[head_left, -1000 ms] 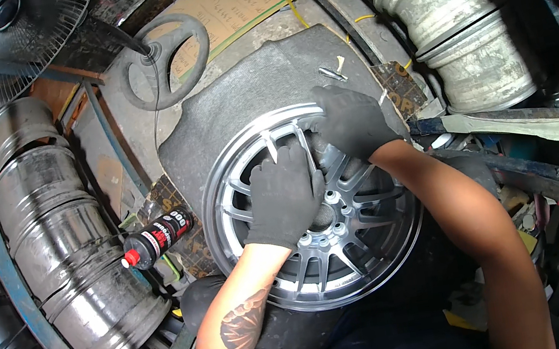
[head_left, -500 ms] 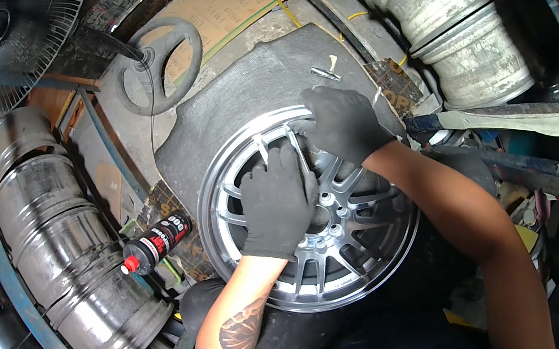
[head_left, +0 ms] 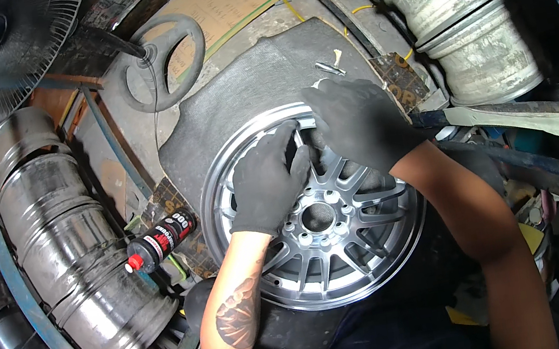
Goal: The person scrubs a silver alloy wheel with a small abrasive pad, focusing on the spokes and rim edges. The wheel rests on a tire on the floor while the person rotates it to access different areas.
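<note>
A silver multi-spoke wheel rim [head_left: 335,223] lies face up before me, its hub and lower spokes in plain sight. My left hand [head_left: 262,181], in a dark grey glove, rests over the upper-left spokes. Its thumb and forefinger are parted beside a spoke near the top, and the other fingers are curled out of sight. At the upper right of the rim my gloved right hand [head_left: 362,117] is closed, fingers bent down at the outer lip. Whatever it may hold is hidden. Under the rim's far side spreads a dark grey mat [head_left: 243,81].
Left of the rim lies a black bottle [head_left: 162,240] with a red cap. A small metal tool [head_left: 330,68] rests on the mat. Beyond are a steering wheel [head_left: 153,66] and a fan [head_left: 17,40]. Rims are stacked left [head_left: 80,257] and right [head_left: 443,9].
My left hand has shifted up and a little left, baring the hub, and its thumb has parted from the forefinger. My right hand has moved slightly right.
</note>
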Demonstrator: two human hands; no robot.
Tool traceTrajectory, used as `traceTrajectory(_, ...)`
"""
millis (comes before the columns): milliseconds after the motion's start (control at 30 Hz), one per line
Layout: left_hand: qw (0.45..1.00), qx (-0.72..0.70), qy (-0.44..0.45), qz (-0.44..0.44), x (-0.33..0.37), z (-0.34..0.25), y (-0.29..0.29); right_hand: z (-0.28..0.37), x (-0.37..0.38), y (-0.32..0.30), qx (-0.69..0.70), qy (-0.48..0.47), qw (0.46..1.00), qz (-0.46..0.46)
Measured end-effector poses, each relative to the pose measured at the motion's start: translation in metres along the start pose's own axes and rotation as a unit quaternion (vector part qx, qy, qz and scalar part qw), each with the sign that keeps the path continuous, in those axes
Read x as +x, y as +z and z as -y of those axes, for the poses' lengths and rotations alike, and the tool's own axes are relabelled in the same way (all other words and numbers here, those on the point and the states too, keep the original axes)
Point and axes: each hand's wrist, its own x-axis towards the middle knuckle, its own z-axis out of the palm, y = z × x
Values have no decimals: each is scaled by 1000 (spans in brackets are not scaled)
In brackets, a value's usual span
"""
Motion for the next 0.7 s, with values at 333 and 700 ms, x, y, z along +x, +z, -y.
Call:
traceTrajectory(333, 1000, 6, 8, -6, -3, -4, 3, 9, 3, -8, -19, -59, 998, 0)
traceTrajectory(700, 999, 33, -12, 8, -46, -29, -14, -2, -10, 20, 2, -64, 995, 72)
